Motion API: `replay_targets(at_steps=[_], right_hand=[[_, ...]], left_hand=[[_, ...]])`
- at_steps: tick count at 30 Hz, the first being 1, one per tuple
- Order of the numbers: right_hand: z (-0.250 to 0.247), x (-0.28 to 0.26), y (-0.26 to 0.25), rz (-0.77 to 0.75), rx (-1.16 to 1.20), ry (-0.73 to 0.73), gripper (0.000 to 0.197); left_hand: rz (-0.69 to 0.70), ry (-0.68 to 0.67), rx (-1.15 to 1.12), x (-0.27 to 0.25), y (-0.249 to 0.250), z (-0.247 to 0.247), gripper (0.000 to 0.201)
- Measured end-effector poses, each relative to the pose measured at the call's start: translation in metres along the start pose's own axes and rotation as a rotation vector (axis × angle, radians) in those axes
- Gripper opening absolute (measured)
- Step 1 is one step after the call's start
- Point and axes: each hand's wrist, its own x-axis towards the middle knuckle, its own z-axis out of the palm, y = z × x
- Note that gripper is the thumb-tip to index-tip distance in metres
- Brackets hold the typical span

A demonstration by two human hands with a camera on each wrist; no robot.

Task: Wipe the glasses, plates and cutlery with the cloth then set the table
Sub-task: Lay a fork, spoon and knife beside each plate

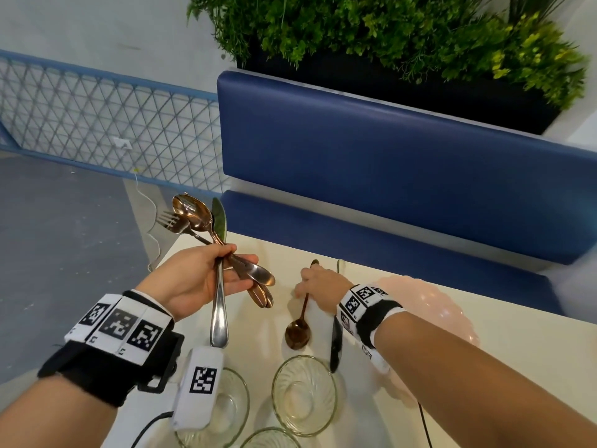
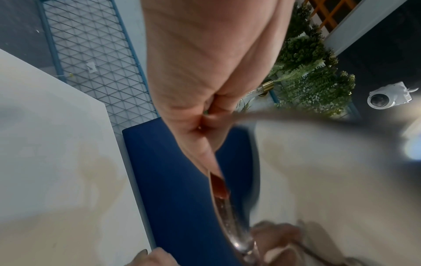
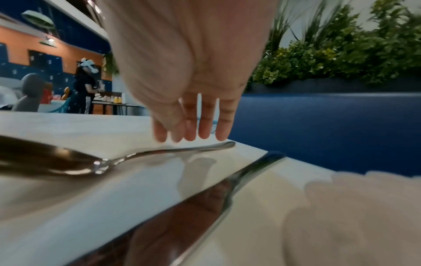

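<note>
My left hand (image 1: pixel 223 273) is raised over the table's left edge and grips a bundle of cutlery (image 1: pixel 193 218): a silver fork, copper spoons and a knife. In the left wrist view the left hand (image 2: pixel 205 72) and a blurred handle of the cutlery (image 2: pixel 230 216) fill the frame. My right hand (image 1: pixel 318 282) reaches down to a copper spoon (image 1: pixel 298 333) lying on the cream table (image 1: pixel 258 321). Its straight fingers (image 3: pixel 191 133) point down at the spoon (image 3: pixel 68 162) handle and hold nothing. A knife (image 1: pixel 335 345) lies just right of the spoon, beside a pink plate (image 1: pixel 445 305).
Three clear glass bowls (image 1: pixel 303 394) stand at the near edge of the table, partly under my left wrist. A blue bench (image 1: pixel 387 156) runs along the far side, with a planter of greenery (image 1: pixel 387 33) behind it. A person stands at another table (image 3: pixel 84 86) far off.
</note>
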Motion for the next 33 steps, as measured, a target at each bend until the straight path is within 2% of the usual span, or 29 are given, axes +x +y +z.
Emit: replay_targets(at_steps=[3,5,7,11,17,22,28,33], right_hand=[[0.004,0.001,-0.008,0.29,0.156,0.04,0.024],[0.006,0.003,-0.014,0.434,0.226,0.01,0.028],[0.012,0.006,-0.018,0.499,0.309,-0.024,0.034],[0.017,0.014,-0.018,0.596,0.473,0.027,0.028],[0.019,0.013,-0.015,0.683,0.563,0.103,0.025],[0.021,0.008,-0.01,0.688,0.599,0.111,0.031],[0.025,0.01,-0.006,0.695,0.524,0.083,0.028],[0.02,0.006,-0.005,0.702,0.592,0.145,0.031]], left_hand=[[-0.004,-0.003,0.005,0.0,0.0,0.003,0.02],[-0.009,-0.004,0.006,0.0,0.0,0.006,0.02],[-0.015,-0.013,0.006,0.0,-0.001,0.007,0.02],[-0.022,-0.02,0.015,-0.001,-0.001,0.009,0.019],[-0.021,-0.033,0.01,-0.001,-0.001,0.008,0.018],[-0.027,-0.043,0.005,0.001,-0.002,0.011,0.019],[-0.038,-0.064,0.0,0.002,-0.004,0.016,0.018],[-0.043,-0.081,0.006,0.0,-0.004,0.02,0.018]])
